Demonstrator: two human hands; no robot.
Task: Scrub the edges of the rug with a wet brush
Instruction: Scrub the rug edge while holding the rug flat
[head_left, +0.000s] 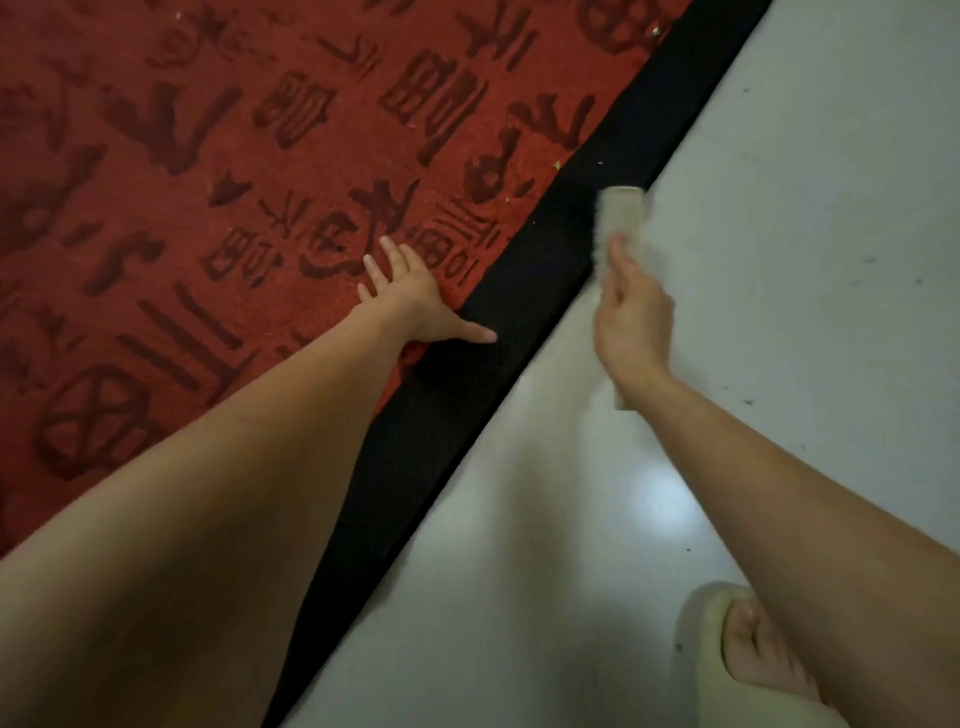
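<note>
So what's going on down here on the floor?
A person is cleaning a red rug. The left hand rests flat on it, fingers spread, thumb on the black border. The right hand grips a pale brush with its bristles at the border's outer edge, beside the pale floor.

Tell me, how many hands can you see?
2. The left hand presses flat on the rug; the right hand holds the brush at its black border.
</note>
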